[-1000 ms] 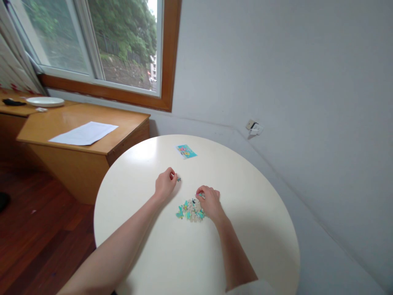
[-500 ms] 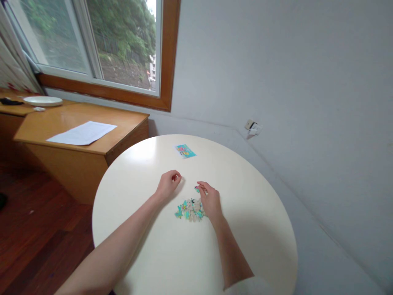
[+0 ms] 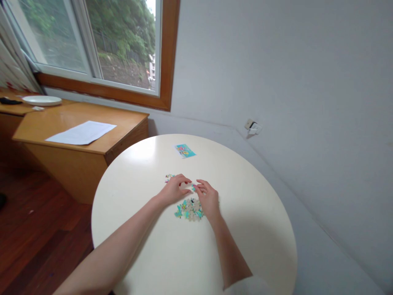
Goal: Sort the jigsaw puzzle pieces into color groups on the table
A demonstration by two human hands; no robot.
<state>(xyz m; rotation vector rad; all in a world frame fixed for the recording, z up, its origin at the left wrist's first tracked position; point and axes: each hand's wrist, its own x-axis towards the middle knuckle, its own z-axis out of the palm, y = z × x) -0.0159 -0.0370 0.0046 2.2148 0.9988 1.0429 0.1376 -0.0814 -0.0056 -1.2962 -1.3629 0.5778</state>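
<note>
Puzzle piece pinched in the right hand, just beyond the loose pile.
Left hand: thumb and fingers parted, just beside the piece; contact cannot be confirmed. A light edge grip, leaving the outline visible, would likely serve best. Further pieces lie on the tabletop beside the left hand.

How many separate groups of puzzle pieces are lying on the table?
2. The larger heap lies just left of the right hand; the smaller cluster is on the far side of the left hand. More pieces may be hidden behind the hands.
</note>
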